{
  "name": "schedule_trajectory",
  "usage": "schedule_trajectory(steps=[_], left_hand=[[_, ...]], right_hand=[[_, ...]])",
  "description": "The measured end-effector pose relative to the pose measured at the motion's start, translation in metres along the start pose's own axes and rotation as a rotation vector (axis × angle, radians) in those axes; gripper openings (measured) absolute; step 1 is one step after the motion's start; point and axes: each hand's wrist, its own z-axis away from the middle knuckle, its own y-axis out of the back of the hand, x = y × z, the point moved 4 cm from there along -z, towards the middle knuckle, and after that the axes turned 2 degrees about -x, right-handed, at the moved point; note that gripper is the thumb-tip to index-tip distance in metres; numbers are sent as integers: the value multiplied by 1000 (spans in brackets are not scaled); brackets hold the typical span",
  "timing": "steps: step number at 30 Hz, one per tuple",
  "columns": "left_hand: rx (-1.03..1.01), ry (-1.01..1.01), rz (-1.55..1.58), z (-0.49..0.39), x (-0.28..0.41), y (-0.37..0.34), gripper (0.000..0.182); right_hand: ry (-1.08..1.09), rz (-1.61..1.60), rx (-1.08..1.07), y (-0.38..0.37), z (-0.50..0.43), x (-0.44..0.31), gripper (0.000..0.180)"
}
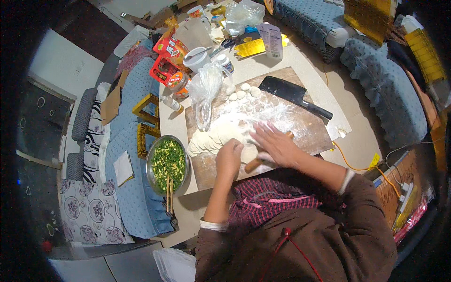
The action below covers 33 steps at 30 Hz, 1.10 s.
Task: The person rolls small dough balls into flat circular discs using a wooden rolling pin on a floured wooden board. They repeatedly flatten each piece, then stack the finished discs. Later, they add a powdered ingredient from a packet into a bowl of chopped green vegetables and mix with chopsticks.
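Between the thumb and fingers of my left hand (229, 157) is the edge of a round dough wrapper (249, 153). My right hand (275, 142) rests palm down across a wooden rolling pin (253, 165), its fingers stretched out flat; the palm hides the pin's middle. Both hands are over a floured wooden board (208, 171). Overlapping flat dough wrappers (215, 139) are piled just beyond my left hand. Farther back on the board, several small dough pieces (241, 94) sit near a black cleaver (283, 89).
Left of the board stands a metal bowl (187, 165) of chopped green and yellow filling, with chopsticks (170, 194) in it. A clear plastic bag (206, 88) overlaps the board's far left part. Jars, a white tub (197, 60) and a pouch (270, 41) crowd the table's far side.
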Motion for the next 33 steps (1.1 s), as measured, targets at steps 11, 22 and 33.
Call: schedule_trajectory(steps=[11, 22, 33], left_hand=[[219, -273, -51, -122, 21, 12, 15], [355, -499, -400, -166, 96, -56, 18], [-202, -176, 271, -72, 48, -75, 16]], right_hand=[[42, -2, -104, 26, 34, 5, 62], [24, -135, 25, 19, 41, 13, 37], [-48, -132, 14, 44, 69, 30, 30]])
